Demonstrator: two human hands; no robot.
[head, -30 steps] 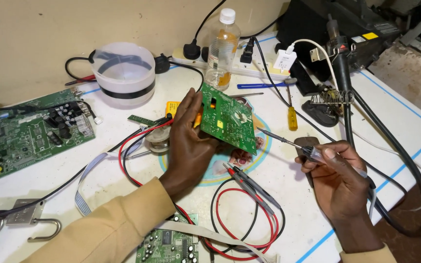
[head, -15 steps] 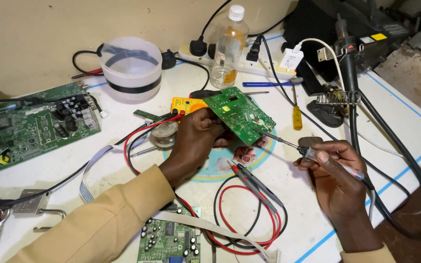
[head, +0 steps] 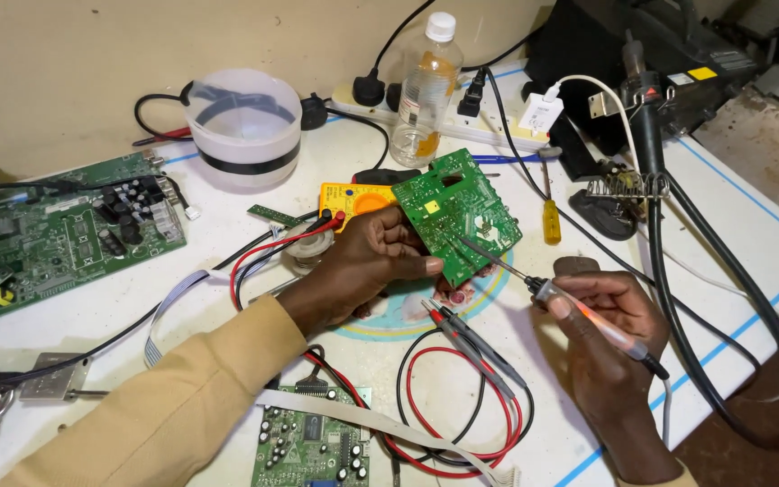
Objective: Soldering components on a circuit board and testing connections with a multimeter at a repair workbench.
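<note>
Head view: left hand (head: 367, 266) pinches tilted green circuit board (head: 455, 214) (solder side up); right hand (head: 608, 329) grips soldering iron (head: 570, 305).

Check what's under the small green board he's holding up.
Under the small green board, a round pale-blue mat and two probe leads show on the white table. The left hand and board hide the mat's middle.

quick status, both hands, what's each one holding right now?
Left hand: closed on the small green circuit board, held tilted above the table.
Right hand: closed on the soldering iron, tip at the board.
</note>
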